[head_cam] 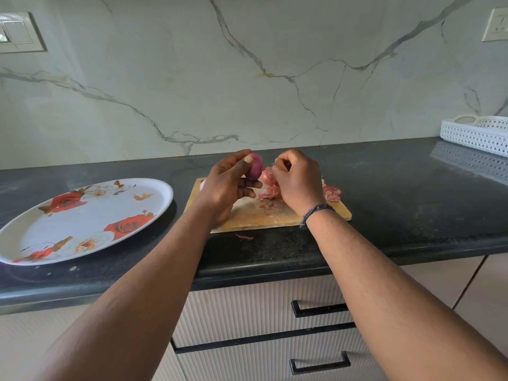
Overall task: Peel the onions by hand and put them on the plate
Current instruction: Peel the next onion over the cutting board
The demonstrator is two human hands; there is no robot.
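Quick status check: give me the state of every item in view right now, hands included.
Left hand: grips the onion, above the board.
Onion: purple, smooth, looks mostly peeled.
Right hand: fingers curled, pinching loose skin.
Loose skin: hanging beside the onion.
Cutting board: flat on the counter, littered with peel scraps.
Peel pile: on the board's right end.
Plate: on the counter, no onions on it.
Drawers: closed.

Soft, even daylight fills the picture. The dark counter [384,188] shines near the white tray [478,133]. Straight lines bend at the edges. Mostly sharp.
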